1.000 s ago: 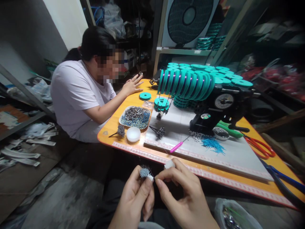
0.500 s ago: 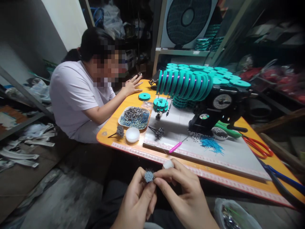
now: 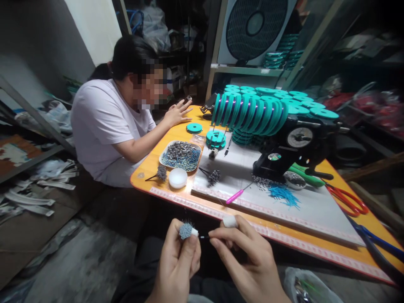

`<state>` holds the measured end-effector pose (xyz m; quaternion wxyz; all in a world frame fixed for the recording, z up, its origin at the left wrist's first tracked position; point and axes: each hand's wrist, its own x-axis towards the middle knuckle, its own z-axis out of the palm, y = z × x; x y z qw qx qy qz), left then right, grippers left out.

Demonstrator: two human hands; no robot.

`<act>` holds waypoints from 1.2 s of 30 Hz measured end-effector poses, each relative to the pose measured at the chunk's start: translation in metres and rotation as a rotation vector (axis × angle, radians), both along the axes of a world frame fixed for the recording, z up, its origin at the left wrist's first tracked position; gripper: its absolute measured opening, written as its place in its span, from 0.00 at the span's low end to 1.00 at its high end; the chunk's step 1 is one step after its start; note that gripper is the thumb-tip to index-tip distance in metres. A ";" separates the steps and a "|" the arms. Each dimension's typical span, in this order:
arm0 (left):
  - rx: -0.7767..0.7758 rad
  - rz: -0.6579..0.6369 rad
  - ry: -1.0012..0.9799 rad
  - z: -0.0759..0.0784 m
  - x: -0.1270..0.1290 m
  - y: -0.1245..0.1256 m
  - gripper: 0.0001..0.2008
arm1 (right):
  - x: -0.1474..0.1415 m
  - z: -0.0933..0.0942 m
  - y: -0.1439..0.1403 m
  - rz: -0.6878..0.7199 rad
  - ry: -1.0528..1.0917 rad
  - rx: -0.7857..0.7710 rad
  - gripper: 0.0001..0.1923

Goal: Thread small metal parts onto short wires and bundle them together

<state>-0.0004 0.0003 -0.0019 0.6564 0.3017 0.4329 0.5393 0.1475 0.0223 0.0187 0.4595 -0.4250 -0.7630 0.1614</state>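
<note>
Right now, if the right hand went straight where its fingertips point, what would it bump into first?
Probably the left hand, which holds the blue-grey bundle, since the right hand points that way. Depth is hard to judge, so it might just miss.

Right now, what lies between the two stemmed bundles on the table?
In the head view, the white bowl lies between the left bundle and the right bundle.

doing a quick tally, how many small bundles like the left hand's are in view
3: one bundle in the left hand, a second bundle left of the white bowl, a third bundle on the grey board. Others may be hidden.
</note>
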 end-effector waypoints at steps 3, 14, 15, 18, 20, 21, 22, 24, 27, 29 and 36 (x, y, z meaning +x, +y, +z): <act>0.050 0.056 0.027 0.000 -0.001 0.000 0.22 | 0.000 -0.002 -0.001 -0.020 -0.035 0.055 0.08; 0.024 0.079 0.001 0.001 -0.001 -0.001 0.23 | -0.006 -0.005 -0.003 0.007 -0.036 0.062 0.09; 0.021 0.077 -0.009 0.001 -0.001 -0.001 0.23 | -0.006 -0.005 -0.003 0.006 -0.038 0.060 0.09; 0.026 0.084 -0.016 0.001 -0.001 -0.001 0.24 | -0.006 -0.004 -0.003 0.004 -0.043 0.056 0.09; 0.028 0.085 -0.013 0.000 -0.001 0.000 0.23 | -0.006 -0.003 -0.004 0.004 -0.044 0.054 0.09; 0.028 0.084 -0.011 0.000 -0.001 0.000 0.23 | -0.006 -0.003 -0.004 0.006 -0.045 0.055 0.09; 0.027 0.083 -0.010 0.000 -0.001 0.000 0.24 | -0.006 -0.002 -0.004 0.007 -0.046 0.057 0.08; 0.025 0.082 -0.005 0.000 -0.001 0.000 0.24 | -0.007 -0.002 -0.005 0.013 -0.046 0.060 0.08; 0.023 0.080 0.001 0.000 -0.001 0.000 0.24 | -0.007 -0.002 -0.004 0.013 -0.038 0.066 0.08; 0.026 0.084 0.003 0.000 -0.001 0.000 0.24 | -0.007 -0.002 -0.004 0.013 -0.038 0.065 0.08; 0.017 0.082 -0.018 -0.001 0.001 -0.001 0.24 | -0.004 -0.002 -0.006 0.007 -0.038 0.060 0.09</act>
